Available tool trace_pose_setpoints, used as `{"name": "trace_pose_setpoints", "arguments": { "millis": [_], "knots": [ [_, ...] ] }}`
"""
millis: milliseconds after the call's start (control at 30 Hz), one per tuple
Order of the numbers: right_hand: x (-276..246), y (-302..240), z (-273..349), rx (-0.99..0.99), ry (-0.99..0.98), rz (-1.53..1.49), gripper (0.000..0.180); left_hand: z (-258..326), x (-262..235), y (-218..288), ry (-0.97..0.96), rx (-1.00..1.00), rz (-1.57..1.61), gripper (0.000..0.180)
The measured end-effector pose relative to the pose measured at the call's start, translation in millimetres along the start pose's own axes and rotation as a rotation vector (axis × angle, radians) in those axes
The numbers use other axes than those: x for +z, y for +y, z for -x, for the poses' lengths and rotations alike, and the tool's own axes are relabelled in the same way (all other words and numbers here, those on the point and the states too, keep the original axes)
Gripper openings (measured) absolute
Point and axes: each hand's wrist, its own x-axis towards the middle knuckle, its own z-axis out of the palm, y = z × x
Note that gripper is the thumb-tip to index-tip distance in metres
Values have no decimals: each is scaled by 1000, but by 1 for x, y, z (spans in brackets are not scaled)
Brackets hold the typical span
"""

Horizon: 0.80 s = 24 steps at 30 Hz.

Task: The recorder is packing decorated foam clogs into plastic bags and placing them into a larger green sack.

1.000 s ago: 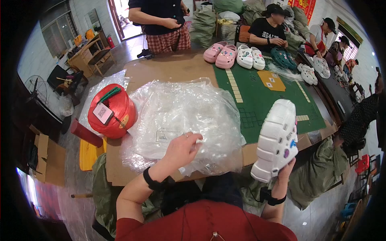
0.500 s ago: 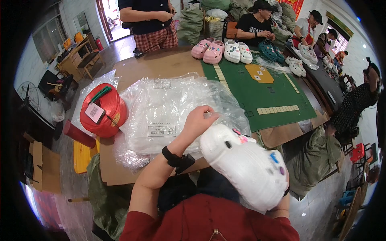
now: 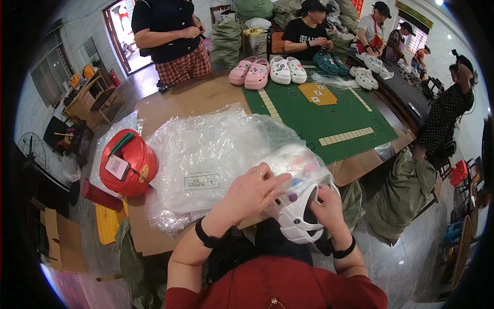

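Note:
A white clog (image 3: 299, 226) with coloured charms is in front of me at the table's near edge. Its toe lies inside the mouth of a clear plastic bag (image 3: 288, 136), and its heel sticks out toward me. My right hand (image 3: 328, 208) grips the clog at its foot opening, fingers partly hidden inside. On the other side, my left hand (image 3: 254, 193) pinches the bag's edge beside the clog. The charms show blurred through the film. Whether a second clog lies underneath, I cannot tell. More clear bags (image 3: 193, 154) lie stacked to the left.
A red twine roll (image 3: 136, 177) stands left on the cardboard-covered table (image 3: 175, 103). Pink clogs (image 3: 256, 74) and white clogs (image 3: 280, 72) sit at the back on a green mat (image 3: 288, 113). Several people work beyond; a green sack (image 3: 399, 195) stands right.
The white clog has turned, its toe going into the bag and its heel toward me. My left hand has come down beside it. My right hand, hidden before, now shows at the foot opening.

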Motion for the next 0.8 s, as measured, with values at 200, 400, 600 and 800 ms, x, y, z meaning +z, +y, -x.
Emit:
{"name": "trace_pose_setpoints", "arguments": {
  "millis": [200, 400, 600, 800],
  "knots": [
    [38, -3, -24, -53, 24, 14, 25, 17, 24, 27, 15, 223, -12, 44],
    [76, -53, -69, 94, -111, 116, 21, 45, 15, 25, 2, 219, 38, 49],
    [136, -76, -98, -304, 163, 65, 29, 84, -3, 1, -125, 145, 172, 54],
    [184, -83, -127, -295, 231, 7, 29, 132, -31, -42, 461, -138, -418, 75]
  ]
}}
